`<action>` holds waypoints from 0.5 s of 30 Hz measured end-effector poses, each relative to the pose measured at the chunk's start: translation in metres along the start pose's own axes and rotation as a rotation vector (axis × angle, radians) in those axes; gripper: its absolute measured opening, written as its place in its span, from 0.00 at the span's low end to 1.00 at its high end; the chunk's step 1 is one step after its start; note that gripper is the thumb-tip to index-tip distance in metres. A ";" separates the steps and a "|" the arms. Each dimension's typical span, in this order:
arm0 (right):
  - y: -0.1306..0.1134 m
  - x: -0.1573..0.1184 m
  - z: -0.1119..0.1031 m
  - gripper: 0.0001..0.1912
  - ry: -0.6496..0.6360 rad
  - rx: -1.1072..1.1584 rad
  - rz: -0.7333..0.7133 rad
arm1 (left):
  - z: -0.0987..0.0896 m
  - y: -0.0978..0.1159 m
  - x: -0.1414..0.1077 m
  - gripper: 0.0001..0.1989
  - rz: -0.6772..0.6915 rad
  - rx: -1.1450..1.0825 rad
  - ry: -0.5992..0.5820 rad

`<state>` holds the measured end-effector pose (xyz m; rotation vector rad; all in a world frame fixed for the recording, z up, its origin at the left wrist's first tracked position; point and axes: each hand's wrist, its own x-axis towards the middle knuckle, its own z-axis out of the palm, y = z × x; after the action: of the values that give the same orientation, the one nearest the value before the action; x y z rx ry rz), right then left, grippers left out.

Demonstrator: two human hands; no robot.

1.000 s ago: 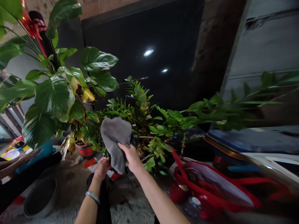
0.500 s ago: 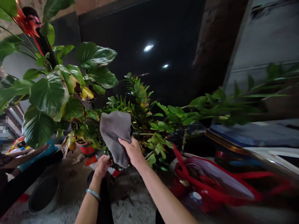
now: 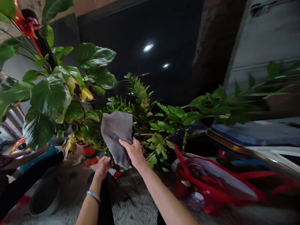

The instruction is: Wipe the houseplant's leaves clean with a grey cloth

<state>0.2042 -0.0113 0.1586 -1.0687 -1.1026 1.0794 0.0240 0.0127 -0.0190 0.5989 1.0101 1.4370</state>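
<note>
A grey cloth (image 3: pixel 117 131) hangs spread out in front of the green plants, and my right hand (image 3: pixel 135 152) grips its right edge with the thumb on top. Lower and to the left is my left hand (image 3: pixel 102 167), with a pale bangle (image 3: pixel 93 196) on the wrist. Its fingers are curled together beside the cloth's lower part; anything between them is too small to make out. Behind the cloth grow leafy plants (image 3: pixel 138 93), partly covered by it. A red and white box or pot (image 3: pixel 116 173) shows just beyond my left hand.
A large-leaved plant (image 3: pixel 50 97) in a red pot (image 3: pixel 87 150) rises on the left. Below it stands a dark basin (image 3: pixel 45 197), near another person's arm (image 3: pixel 16 161). To the right lie a red bag (image 3: pixel 211 193) and a clear bottle (image 3: pixel 197 201). A dark panel (image 3: pixel 122 37) stands behind.
The cloth has shifted very slightly to the right in my right hand. Both hands otherwise keep nearly the same place and grip.
</note>
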 end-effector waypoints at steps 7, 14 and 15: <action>0.055 -0.060 -0.021 0.14 -0.149 -0.049 0.333 | -0.006 0.004 -0.002 0.15 0.013 0.019 -0.006; 0.016 0.000 -0.028 0.18 0.093 0.012 0.042 | -0.003 0.003 0.000 0.19 0.005 0.021 -0.051; 0.023 0.008 -0.026 0.18 0.125 0.069 0.109 | -0.003 0.002 0.000 0.21 0.005 0.022 -0.053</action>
<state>0.2285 -0.0029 0.1335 -1.1358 -0.9107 1.1132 0.0207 0.0119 -0.0183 0.6523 0.9840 1.4089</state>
